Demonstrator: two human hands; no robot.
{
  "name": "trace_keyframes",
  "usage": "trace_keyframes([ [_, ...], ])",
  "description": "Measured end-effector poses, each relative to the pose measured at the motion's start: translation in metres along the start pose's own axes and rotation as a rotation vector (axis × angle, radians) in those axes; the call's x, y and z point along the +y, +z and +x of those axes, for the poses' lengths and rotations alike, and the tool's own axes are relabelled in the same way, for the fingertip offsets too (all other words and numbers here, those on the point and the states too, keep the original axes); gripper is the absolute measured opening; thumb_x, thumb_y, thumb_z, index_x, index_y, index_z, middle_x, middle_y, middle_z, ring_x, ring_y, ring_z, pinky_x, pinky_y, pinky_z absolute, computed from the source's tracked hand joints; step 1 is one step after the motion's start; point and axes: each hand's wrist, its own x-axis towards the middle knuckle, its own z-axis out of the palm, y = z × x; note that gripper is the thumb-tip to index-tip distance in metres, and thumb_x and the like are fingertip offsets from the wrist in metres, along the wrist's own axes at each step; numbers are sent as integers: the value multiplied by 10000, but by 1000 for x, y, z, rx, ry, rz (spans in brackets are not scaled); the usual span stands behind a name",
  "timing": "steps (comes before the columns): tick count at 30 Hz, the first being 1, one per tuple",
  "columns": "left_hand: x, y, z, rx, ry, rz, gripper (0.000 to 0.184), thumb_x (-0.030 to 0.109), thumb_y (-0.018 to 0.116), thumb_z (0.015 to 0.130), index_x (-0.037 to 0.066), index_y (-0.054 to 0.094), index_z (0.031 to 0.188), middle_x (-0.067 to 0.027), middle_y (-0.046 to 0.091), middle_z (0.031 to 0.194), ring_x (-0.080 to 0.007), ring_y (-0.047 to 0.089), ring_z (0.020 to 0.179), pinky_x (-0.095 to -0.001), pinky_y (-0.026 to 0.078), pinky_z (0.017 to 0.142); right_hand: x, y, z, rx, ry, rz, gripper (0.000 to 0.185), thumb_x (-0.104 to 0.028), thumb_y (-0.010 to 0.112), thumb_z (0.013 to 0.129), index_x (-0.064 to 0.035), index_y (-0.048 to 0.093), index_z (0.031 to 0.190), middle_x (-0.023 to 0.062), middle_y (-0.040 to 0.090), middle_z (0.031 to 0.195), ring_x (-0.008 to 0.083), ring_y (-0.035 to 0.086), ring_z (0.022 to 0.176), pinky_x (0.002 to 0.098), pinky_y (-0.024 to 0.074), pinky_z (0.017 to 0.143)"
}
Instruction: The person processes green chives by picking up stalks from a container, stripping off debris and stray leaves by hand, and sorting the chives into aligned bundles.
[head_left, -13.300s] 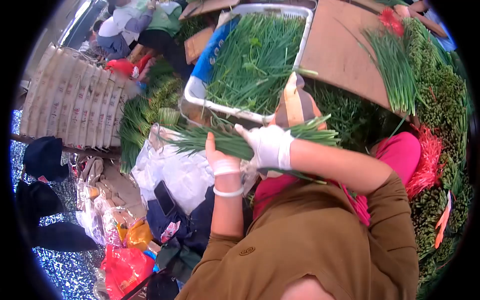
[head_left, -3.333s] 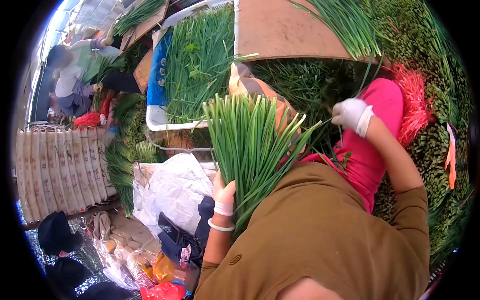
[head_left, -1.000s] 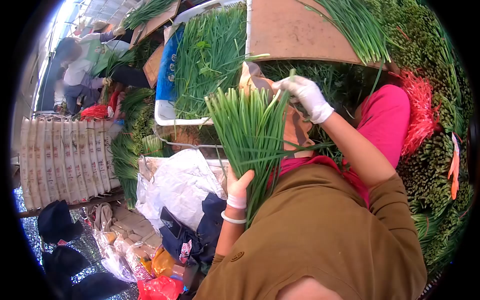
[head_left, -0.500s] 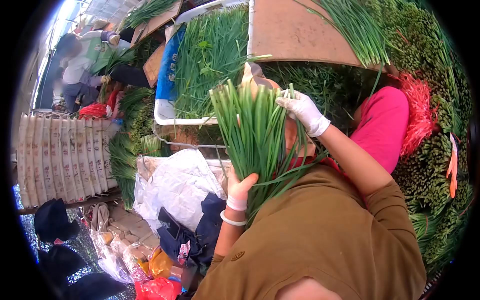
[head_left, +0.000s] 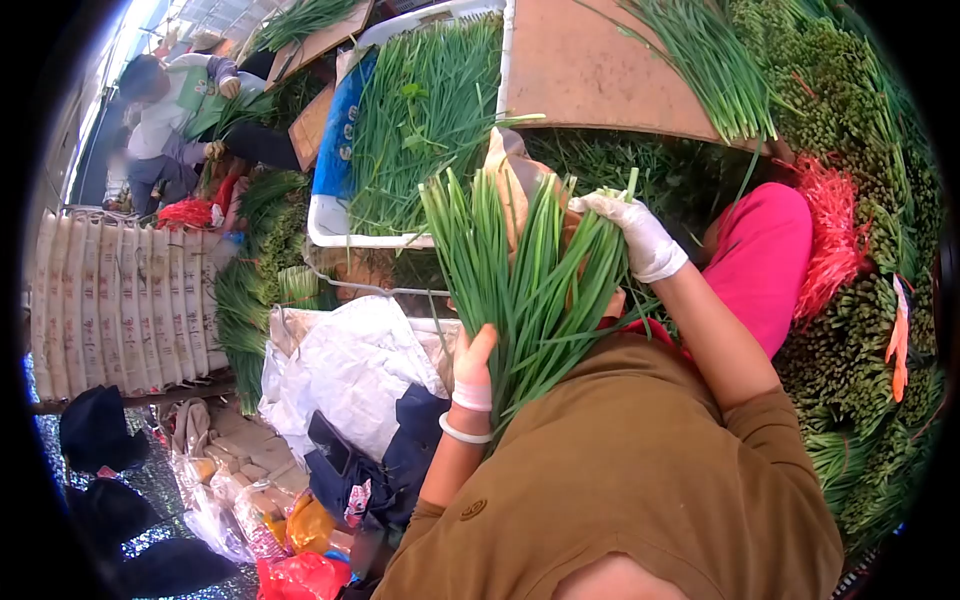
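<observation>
Left hand [head_left: 474, 360] is closed round the low part of the green bunch [head_left: 530, 270], in front of the belly; its fingers are mostly hidden behind the leaves. Right hand [head_left: 635, 235] is half closed, holding stalks at the top right. A small dark gap lies between it and the pink knee [head_left: 770, 235]. Long leaves fill the white tub [head_left: 375, 240], just beside the board [head_left: 610, 75]. Both are cut off up top.
</observation>
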Motion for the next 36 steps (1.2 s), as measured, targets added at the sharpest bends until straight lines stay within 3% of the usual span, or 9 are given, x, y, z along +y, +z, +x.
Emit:
trace_keyframes([
  [5,-1,3,2,-92,45,78,565,235,648,839,-2,415,1295,-73,524,1213,-193,504,1097,-331,386,973,-47,13,-7,-59,-62,-169,157,-177,658,835,-34,655,900,15,656,871,95,589,783,249,459,747],
  [7,-7,2,9,-113,170,370,803,299,763,728,-1,338,1340,-96,508,1223,-202,490,1119,-339,368,987,-41,5,9,-29,-136,-438,145,-173,676,822,-36,658,865,9,652,841,84,579,779,238,446,738],
  [10,9,33,-3,-79,392,802,889,107,743,642,-8,262,1381,-145,457,1272,-253,467,1174,-341,350,1011,-95,37,-14,-39,-336,-507,168,-200,670,822,-32,665,832,13,639,804,88,578,728,243,450,693],
  [13,-14,21,0,17,342,809,849,44,685,634,-11,272,1374,-150,470,1255,-263,462,1178,-341,345,1020,-152,38,-20,9,-292,-252,223,-257,656,824,-36,669,846,5,606,757,97,591,653,252,483,595],
  [20,-14,22,2,36,304,486,836,24,659,615,-17,317,1377,-121,399,1344,-226,380,1258,-340,238,1084,-247,45,-32,63,-641,-823,174,-221,661,825,-65,656,902,1,611,778,99,568,676,211,442,645],
  [21,-19,13,7,4,335,478,833,28,661,613,-16,324,1374,-117,395,1343,-225,381,1255,-338,240,1083,-247,32,-8,215,-800,-1214,179,-213,666,827,-62,649,922,-2,608,769,84,550,663,206,430,631],
  [25,-10,12,5,-45,295,467,789,37,657,620,-9,358,1349,-94,417,1314,-226,424,1204,-341,282,1057,-262,39,-30,118,-736,-636,187,-213,661,826,-37,679,887,-11,625,801,54,529,672,214,415,607],
  [27,-12,14,-1,16,300,450,791,36,657,621,-11,355,1350,-95,433,1288,-222,423,1199,-341,292,1050,-263,28,-16,251,-571,-1054,186,-198,631,843,-34,679,916,0,626,790,65,547,674,201,420,599],
  [36,-4,9,-1,-26,253,472,753,-10,635,648,-19,353,1346,-86,459,1245,-196,452,1163,-323,335,1020,-284,22,-28,-9,-556,-688,310,-302,608,860,-26,618,1002,51,647,883,115,602,776,270,489,694],
])
